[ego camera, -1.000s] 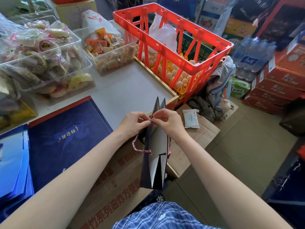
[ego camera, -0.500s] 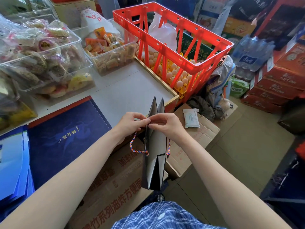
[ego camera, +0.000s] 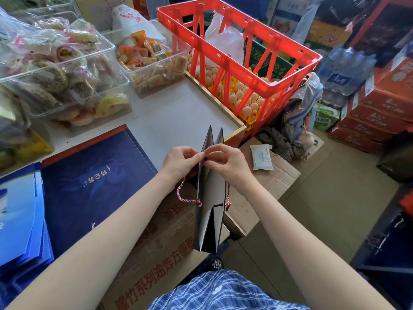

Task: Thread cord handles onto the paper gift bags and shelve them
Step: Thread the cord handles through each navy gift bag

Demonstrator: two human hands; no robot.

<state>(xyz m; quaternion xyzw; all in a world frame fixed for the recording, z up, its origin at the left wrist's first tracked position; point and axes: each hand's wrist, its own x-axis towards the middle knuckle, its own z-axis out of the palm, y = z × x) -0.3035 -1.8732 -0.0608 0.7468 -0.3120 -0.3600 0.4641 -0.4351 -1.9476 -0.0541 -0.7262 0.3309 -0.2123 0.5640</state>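
Pinching at the top edge of a dark paper gift bag (ego camera: 209, 198), both hands meet over its folded gusset. Left hand (ego camera: 181, 163): fingers curled, thumb and forefinger nipped together at the bag's rim. Right hand (ego camera: 225, 163): same pinch from the other side; the cord end between them is too small to make out. Bag stiff, matte, navy outside, grey inside, held upright in the air before the desk (ego camera: 169, 121), its two pointed folds sticking up. Twisted cord (ego camera: 185, 195), braided red, blue and orange, loops out from a hole on the bag's left face; a short bit shows on the right face.

Flat navy bags (ego camera: 89, 180) with pale printing lie stacked on the desk, left. Clear plastic tubs (ego camera: 67, 70) hold wrapped snacks. Red plastic crate (ego camera: 241, 52), open lattice walls, holds a white plastic sack; eggs (ego camera: 243, 97) in yellow trays sit below it. Brown cardboard cartons (ego camera: 156, 238) stand under the hands.

Against half a second ago: bag and hands sit in nearly the same place, pinch unchanged.
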